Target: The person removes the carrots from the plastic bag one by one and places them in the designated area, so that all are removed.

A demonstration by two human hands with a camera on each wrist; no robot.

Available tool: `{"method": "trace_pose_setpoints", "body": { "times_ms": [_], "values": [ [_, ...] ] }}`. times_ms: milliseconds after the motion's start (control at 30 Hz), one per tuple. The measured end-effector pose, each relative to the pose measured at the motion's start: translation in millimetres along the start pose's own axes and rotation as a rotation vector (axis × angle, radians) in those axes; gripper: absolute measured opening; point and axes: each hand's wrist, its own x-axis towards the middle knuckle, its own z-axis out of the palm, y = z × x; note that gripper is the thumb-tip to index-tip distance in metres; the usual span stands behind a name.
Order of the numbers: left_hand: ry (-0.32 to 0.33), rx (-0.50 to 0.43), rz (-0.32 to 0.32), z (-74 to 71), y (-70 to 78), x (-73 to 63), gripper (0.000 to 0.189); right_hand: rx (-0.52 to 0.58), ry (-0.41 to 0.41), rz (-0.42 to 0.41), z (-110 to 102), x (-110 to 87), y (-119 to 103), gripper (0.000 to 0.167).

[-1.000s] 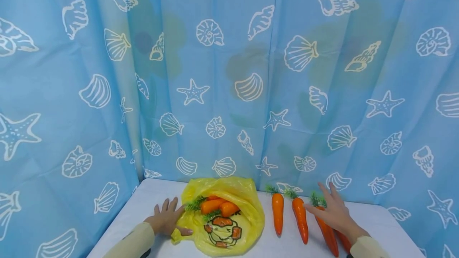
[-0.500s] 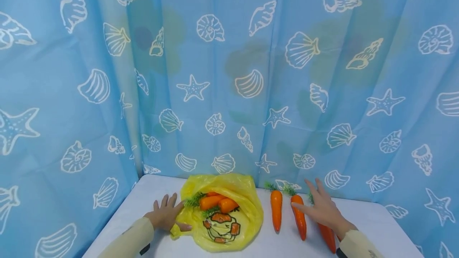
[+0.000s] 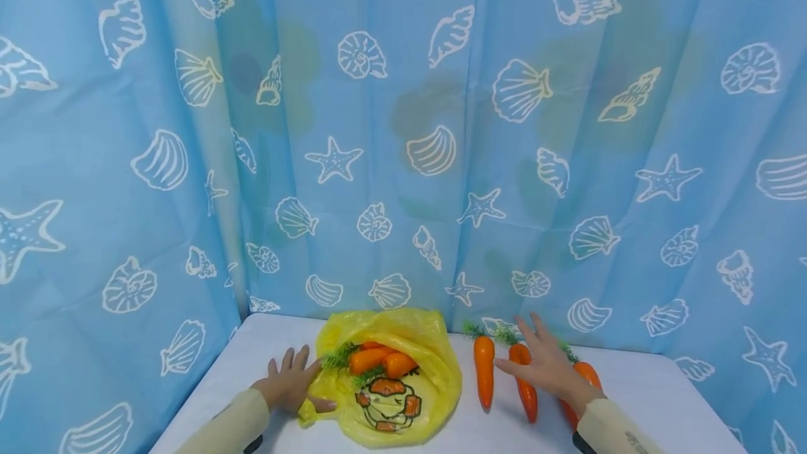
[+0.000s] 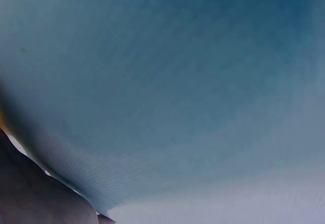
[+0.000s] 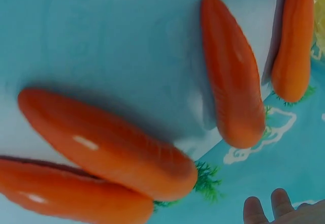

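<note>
A yellow plastic bag [image 3: 444,408] with a printed cartoon lies on the white table, its mouth showing orange carrots [image 3: 370,360] with green tops inside. My left hand [image 3: 291,380] is at the bag's left edge, fingers spread and thumb by the plastic. To the right of the bag, several carrots lie in a row. My right hand [image 3: 548,366] hovers with spread fingers over the row, holding nothing; it partly covers the second carrot [image 3: 527,401]. Its thumb points toward the leftmost carrot [image 3: 484,373]. In the right wrist view, two carrots [image 5: 106,145] lie side by side.
A blue curtain [image 3: 391,181] with white shell prints hangs behind and left of the white table [image 3: 221,398]. Blurred blue fills most of the left wrist view, with a dark part of the hand [image 4: 35,193] at lower left.
My right hand has moved left along the carrot row, from the right-hand carrots to the second one. The left hand and the bag stay about where they were.
</note>
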Motion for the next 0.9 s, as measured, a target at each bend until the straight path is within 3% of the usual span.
{"method": "trace_pose_setpoints", "body": {
  "times_ms": [167,367,567,800,900],
  "values": [
    [0.003,-0.012,0.014,0.8,-0.6,0.5,0.113,0.020,-0.038,0.033,4.2,-0.6,-13.7,0.109],
    [0.001,-0.003,0.007,4.4,-3.4,5.8,0.113,0.033,-0.042,-0.037,9.7,4.5,-28.6,0.101],
    [0.013,0.016,0.008,4.6,-2.6,10.8,0.114,0.063,-0.032,-0.057,16.2,9.1,-43.5,0.102],
    [-0.004,-0.004,0.015,7.9,-2.5,6.0,0.112,0.106,-0.056,-0.103,27.4,7.3,-56.2,0.093],
    [0.017,0.000,0.029,5.9,-4.5,6.5,0.111,0.124,-0.062,-0.132,28.7,9.5,-62.4,0.092]
  ]
}}
